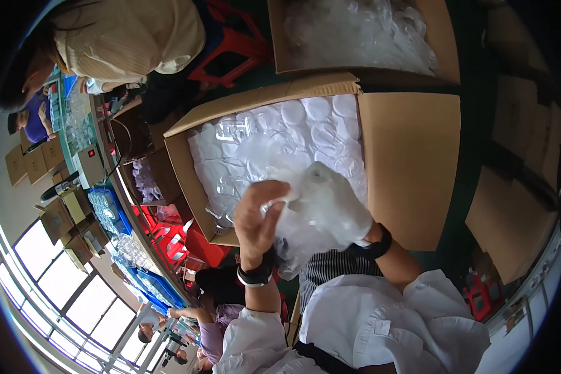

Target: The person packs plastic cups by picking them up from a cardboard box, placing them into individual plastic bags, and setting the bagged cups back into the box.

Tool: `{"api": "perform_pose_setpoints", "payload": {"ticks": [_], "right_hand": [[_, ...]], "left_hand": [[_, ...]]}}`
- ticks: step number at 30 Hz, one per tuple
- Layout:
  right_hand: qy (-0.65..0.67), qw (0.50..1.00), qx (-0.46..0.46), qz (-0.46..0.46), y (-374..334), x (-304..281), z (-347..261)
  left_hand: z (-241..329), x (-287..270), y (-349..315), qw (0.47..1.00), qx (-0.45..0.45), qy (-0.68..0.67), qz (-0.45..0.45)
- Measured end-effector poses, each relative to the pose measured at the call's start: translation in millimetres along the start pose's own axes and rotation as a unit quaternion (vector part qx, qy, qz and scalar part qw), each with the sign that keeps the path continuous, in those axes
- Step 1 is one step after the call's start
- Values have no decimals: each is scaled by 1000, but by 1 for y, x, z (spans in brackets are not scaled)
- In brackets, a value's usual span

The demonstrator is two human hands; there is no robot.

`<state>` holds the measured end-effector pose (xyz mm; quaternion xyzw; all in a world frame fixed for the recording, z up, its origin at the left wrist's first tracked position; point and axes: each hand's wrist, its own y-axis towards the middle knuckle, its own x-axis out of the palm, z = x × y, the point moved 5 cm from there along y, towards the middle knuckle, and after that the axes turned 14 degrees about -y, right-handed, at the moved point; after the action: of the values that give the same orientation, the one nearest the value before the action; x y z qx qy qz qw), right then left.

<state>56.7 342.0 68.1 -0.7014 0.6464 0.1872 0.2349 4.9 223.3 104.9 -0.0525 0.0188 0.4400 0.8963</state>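
Observation:
My left hand [258, 215] is bare and pinches the edge of a thin clear plastic bag [293, 240] between thumb and fingers. My right hand [340, 202], in what looks like a white glove, is curled against the same bag from the other side. Bunched film hangs below and between both hands. Beneath them stands an open cardboard box [181, 171] filled with rows of round, white-looking wrapped pieces [318, 109]. Some clear plastic containers [234, 129] lie on top at its left side. The folds hide whether the bag holds anything.
A wide box flap [411, 168] sticks out to the right. Beyond, another cardboard box [449, 37] holds loose clear film. Along the left runs a workbench with blue trays [109, 212], beside red stools [237, 47] and a seated person [131, 37]. Flattened cartons [511, 224] lean at right.

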Motion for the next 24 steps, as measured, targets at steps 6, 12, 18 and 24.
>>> {"api": "perform_pose_setpoints", "payload": {"ticks": [6,12,18,24], "right_hand": [[634,755,162,38,-145,-25,68],[652,611,276,354,-231,-45,127],[28,901,351,256,-178,-42,114],[295,927,178,147,-142,-23,97]], "left_hand": [[-62,55,13,985,-20,133,-107],[-111,131,3,864,144,416,-245],[-125,96,22,830,91,433,-341],[-106,34,39,994,-87,46,-40]]}}
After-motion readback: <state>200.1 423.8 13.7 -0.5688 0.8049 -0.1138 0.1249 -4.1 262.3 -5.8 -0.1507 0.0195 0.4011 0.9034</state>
